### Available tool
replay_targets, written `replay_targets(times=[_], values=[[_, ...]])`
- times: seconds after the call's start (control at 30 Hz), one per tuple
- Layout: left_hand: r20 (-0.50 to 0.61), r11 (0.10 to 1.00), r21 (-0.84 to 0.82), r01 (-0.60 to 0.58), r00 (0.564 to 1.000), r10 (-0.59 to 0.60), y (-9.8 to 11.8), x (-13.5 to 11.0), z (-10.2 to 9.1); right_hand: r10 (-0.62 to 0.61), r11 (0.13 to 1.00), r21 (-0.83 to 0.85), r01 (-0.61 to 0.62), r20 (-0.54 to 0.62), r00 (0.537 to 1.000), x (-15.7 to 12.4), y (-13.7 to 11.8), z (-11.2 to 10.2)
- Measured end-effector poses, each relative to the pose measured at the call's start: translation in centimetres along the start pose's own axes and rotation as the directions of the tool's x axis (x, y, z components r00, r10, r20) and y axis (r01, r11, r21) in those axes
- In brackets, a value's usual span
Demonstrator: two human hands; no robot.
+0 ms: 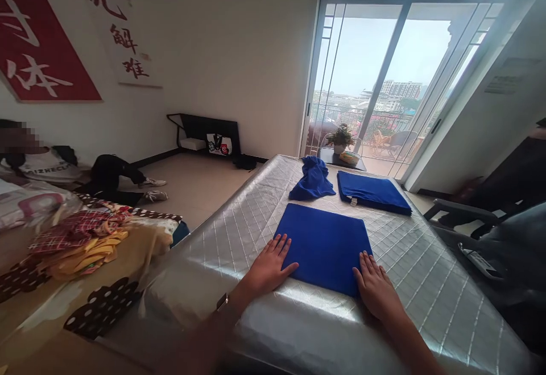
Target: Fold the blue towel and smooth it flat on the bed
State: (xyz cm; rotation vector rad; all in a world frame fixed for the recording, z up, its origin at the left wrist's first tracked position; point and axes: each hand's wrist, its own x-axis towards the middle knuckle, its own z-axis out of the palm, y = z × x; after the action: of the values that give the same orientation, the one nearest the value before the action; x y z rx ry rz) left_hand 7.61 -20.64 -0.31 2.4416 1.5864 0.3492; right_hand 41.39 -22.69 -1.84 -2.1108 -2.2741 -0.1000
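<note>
A folded blue towel [324,245] lies flat on the plastic-wrapped mattress [239,238] in front of me. My left hand [269,266] rests flat at the towel's near left corner, fingers stretched out and slightly spread. My right hand [375,285] lies flat at the near right corner, fingers out on the towel's edge. Neither hand grips anything. Farther back sit a crumpled blue towel [313,179] and a second folded blue towel [372,192].
A person sits on the floor at the far left [46,164]. Patterned cloths and bedding [81,238] are piled at the left. A dark chair [490,221] stands at the right. Glass balcony doors [384,79] and a potted plant [341,137] are behind.
</note>
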Motion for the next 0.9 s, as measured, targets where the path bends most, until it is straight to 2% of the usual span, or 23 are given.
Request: replay_targets(times=[0.2,0.37,0.47,0.5,0.57,0.67,0.73,0.8,0.9], values=[[0.019,1.000,-0.004,0.016,1.000,-0.016,0.2,-0.2,-0.5,0.055,0.998,-0.016,-0.054,0.015,0.998,4.0,-0.2,-1.7],[0.061,0.997,0.037,0.074,0.995,-0.076,0.4,0.0,-1.2,0.107,0.994,0.013,-0.107,0.017,0.994,5.4,-0.3,-0.4],[0.022,0.989,0.076,0.130,0.991,-0.132,2.1,1.8,-1.4,0.110,0.994,0.019,-0.110,0.011,0.994,5.4,-0.3,0.1],[0.012,0.992,0.076,0.103,0.994,-0.104,3.2,2.8,-1.3,0.112,0.993,0.020,-0.112,0.009,0.994,5.3,-0.3,0.1],[0.028,0.998,0.054,-0.031,0.999,0.029,6.3,5.3,-0.8,0.112,0.994,0.018,-0.112,0.003,0.994,5.2,-0.3,0.0],[0.099,0.967,-0.016,-0.254,0.962,0.254,11.5,9.1,1.0,0.079,0.997,0.004,-0.079,-0.003,0.997,5.0,-0.1,-0.1],[0.075,0.940,-0.041,-0.338,0.937,0.340,14.1,10.9,2.4,0.045,0.999,-0.002,-0.045,-0.003,0.999,4.9,0.0,-0.2],[0.056,0.933,-0.048,-0.357,0.931,0.359,15.2,11.9,3.4,0.033,0.999,0.000,-0.033,-0.002,0.999,4.8,0.1,-0.2],[0.077,0.948,-0.048,-0.313,0.946,0.316,13.8,11.9,3.8,0.071,0.997,0.016,-0.071,-0.003,0.998,4.8,0.0,-0.3]])
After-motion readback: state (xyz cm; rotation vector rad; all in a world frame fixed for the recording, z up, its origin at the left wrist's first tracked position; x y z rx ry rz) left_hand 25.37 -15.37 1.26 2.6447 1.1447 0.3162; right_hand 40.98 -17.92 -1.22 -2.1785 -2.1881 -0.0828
